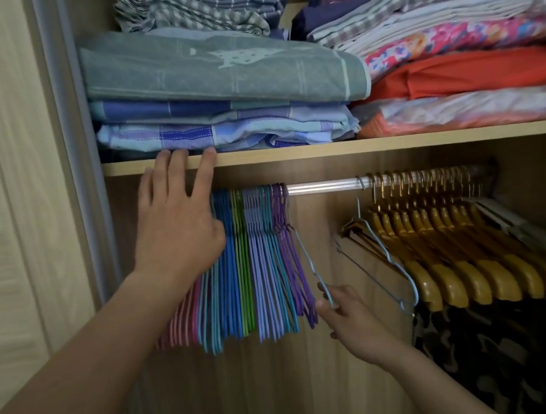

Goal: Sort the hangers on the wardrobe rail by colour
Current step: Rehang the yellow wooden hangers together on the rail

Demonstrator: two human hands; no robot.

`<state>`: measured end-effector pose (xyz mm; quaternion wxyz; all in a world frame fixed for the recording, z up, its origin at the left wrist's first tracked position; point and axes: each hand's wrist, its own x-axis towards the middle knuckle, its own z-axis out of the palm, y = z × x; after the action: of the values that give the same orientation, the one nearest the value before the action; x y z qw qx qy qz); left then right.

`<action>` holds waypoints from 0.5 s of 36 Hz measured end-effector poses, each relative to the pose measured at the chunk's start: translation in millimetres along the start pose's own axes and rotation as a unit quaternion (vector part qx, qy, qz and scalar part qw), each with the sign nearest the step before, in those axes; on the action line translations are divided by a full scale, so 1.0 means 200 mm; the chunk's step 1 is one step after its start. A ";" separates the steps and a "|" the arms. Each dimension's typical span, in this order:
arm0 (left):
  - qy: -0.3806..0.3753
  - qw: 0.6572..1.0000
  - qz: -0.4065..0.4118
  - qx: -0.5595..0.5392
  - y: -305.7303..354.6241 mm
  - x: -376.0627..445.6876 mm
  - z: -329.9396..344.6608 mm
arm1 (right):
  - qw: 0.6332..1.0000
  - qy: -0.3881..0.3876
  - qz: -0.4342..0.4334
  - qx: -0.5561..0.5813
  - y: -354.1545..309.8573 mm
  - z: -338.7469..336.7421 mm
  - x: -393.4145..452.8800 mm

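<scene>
A metal rail runs under the shelf. At its left hangs a tight bunch of thin hangers: pink, teal, blue, green, lilac, then purple. My left hand lies flat against the left part of this bunch, fingers spread and reaching up to the shelf edge. My right hand pinches the lower end of a light blue wire hanger at the bunch's right side. Another light blue wire hanger hangs alone further right. Several yellow wooden hangers fill the rail's right end.
The wooden shelf above carries folded bedding and cloth in stacks. A dark patterned garment hangs under the yellow hangers. A wardrobe door frame stands at the left. A bare stretch of rail lies between the two hanger groups.
</scene>
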<state>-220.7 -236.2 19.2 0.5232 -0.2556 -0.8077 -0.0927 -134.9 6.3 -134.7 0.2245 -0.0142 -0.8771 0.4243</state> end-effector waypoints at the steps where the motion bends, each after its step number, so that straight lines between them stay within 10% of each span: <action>1: 0.003 1.000 -0.001 0.000 0.00 0.00 0.00 | 1.000 0.014 0.003 -0.007 0.02 -0.01 -0.03; 5: 0.007 1.000 -0.015 -0.010 0.03 0.00 0.03 | 0.981 0.133 0.018 -0.143 0.10 -0.11 -0.12; 9: 0.013 0.999 -0.045 -0.025 0.07 0.01 0.05 | 0.834 0.317 -0.042 -0.450 0.17 -0.31 -0.14; 18: 0.017 0.997 -0.058 -0.056 0.09 0.02 0.08 | 0.754 0.225 0.025 -0.616 0.25 -0.42 0.03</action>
<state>-225.8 -213.9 12.8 0.5159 -0.2359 -0.8054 -0.1722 -114.2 101.1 -125.4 0.3476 -0.2665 -0.8722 -0.2180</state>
